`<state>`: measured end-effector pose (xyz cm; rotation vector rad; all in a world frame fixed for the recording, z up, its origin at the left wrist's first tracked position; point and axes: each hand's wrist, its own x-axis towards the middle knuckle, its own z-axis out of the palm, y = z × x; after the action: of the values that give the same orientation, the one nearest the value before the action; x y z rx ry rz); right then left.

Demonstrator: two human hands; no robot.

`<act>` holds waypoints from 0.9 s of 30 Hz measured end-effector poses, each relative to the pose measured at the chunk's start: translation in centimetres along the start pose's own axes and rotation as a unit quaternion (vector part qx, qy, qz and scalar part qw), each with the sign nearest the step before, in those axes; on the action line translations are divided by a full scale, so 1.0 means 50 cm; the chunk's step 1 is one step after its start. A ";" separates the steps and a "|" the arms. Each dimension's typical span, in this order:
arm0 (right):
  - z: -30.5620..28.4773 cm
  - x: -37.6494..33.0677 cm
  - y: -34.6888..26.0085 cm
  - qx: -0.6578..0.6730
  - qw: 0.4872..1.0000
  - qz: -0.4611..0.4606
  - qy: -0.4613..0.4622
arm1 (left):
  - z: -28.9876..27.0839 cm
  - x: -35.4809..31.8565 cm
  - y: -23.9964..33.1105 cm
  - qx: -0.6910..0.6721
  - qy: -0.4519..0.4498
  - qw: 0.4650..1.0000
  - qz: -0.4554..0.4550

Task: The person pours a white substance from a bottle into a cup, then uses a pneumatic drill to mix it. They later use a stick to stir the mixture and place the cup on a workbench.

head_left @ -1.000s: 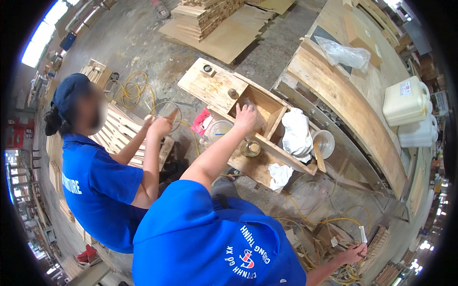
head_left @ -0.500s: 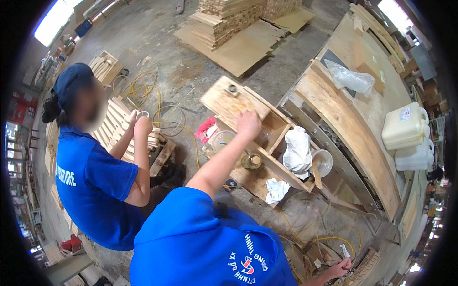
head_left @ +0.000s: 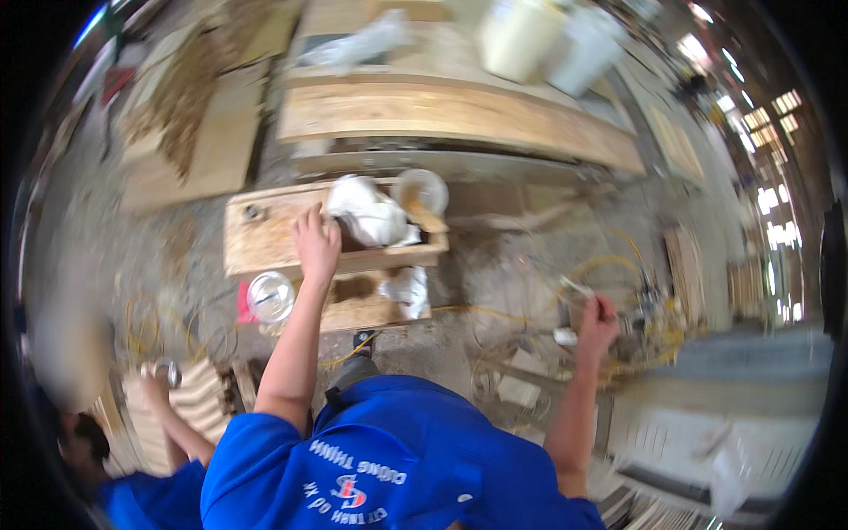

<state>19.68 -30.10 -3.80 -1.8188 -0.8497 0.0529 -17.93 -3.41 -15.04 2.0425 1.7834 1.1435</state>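
left hand: grip flat, open on rough wooden crate | right hand: grip fisted, contents unclear

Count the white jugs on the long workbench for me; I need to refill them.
2: a cream jug and a white jug just right of it, at the bench's far edge. Blur may hide others.

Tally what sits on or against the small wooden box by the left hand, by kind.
White cloth bundles: 2
White bowl: 1
Clear jar: 1
Small round thing on the box top: 1
Left hand resting on the box: 1
Total: 6
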 end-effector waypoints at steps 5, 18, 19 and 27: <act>-0.013 -0.071 -0.016 0.084 0.996 -0.001 0.025 | -0.024 -0.168 0.310 -0.491 -0.575 0.636 -0.151; -0.119 -0.269 -0.046 -0.045 0.982 -0.182 -0.035 | 0.003 -0.372 0.543 -0.520 -0.626 0.454 -0.364; -0.124 -0.276 -0.044 -0.059 0.978 -0.198 -0.034 | 0.013 -0.380 0.528 -0.530 -0.623 0.455 -0.351; -0.147 -0.351 -0.001 -0.128 0.972 -0.173 -0.093 | 0.021 -0.380 0.522 -0.501 -0.600 0.501 -0.372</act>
<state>9.64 -45.98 -6.78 -1.8960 -1.3489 -0.1150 3.01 -26.96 -7.86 0.6284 0.6328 0.0921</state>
